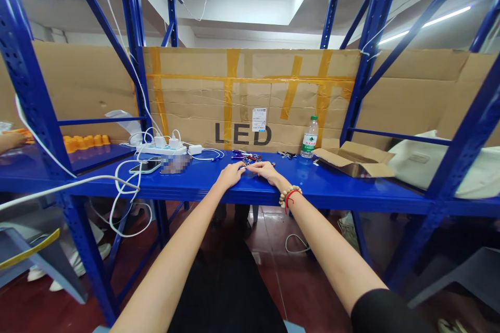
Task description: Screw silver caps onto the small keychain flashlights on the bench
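My left hand (231, 175) rests over the front of the blue shelf top, its fingers bent and pressed together. From the other side my right hand (266, 171) meets it, fingers also closed, with beads and a red cord round the wrist. A tiny pale thing (242, 167) shows at the left fingertips; it is too small to name. Just behind the hands lies a pile of small metallic, red and blue pieces (247, 156). Several small dark pieces (287, 154) lie to its right.
A green-capped water bottle (309, 138) and an open cardboard box (355, 158) stand to the right. At left are a power strip (162, 149), a phone (145, 165) and loose white cables (128, 187). Cardboard (187, 101) walls the back; blue posts (135, 36) frame both sides.
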### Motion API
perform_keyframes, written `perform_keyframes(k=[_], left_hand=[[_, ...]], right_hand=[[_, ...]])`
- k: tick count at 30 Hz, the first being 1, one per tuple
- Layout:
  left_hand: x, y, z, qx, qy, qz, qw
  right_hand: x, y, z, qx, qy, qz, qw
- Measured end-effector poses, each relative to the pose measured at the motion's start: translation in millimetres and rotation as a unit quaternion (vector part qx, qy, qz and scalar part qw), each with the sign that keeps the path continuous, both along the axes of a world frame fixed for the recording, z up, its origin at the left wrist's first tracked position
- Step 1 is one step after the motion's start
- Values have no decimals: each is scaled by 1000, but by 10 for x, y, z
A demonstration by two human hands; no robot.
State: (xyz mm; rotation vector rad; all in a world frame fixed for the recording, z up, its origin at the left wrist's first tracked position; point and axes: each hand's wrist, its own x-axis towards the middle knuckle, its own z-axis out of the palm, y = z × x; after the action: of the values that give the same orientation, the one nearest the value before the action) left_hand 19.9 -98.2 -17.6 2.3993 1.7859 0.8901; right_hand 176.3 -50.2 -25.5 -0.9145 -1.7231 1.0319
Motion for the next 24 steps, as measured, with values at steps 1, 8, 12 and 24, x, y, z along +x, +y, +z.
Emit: perform_keyframes(k=[1,8,12,24], left_hand=[[0,0,1,0,0,-1,1000],[-6,7,-2,-11,13,5,1000],[-11,0,11,-17,21,-1,1000],[-22,17,21,-8,26,-32,999]], right_hand=[[0,2,-2,1,0,1,1000],[-2,19,-18,-1,-11,-1,1000],[-11,41,-29,1,-24,-11,1000],[-19,77,-49,9,-35,-16,999]])
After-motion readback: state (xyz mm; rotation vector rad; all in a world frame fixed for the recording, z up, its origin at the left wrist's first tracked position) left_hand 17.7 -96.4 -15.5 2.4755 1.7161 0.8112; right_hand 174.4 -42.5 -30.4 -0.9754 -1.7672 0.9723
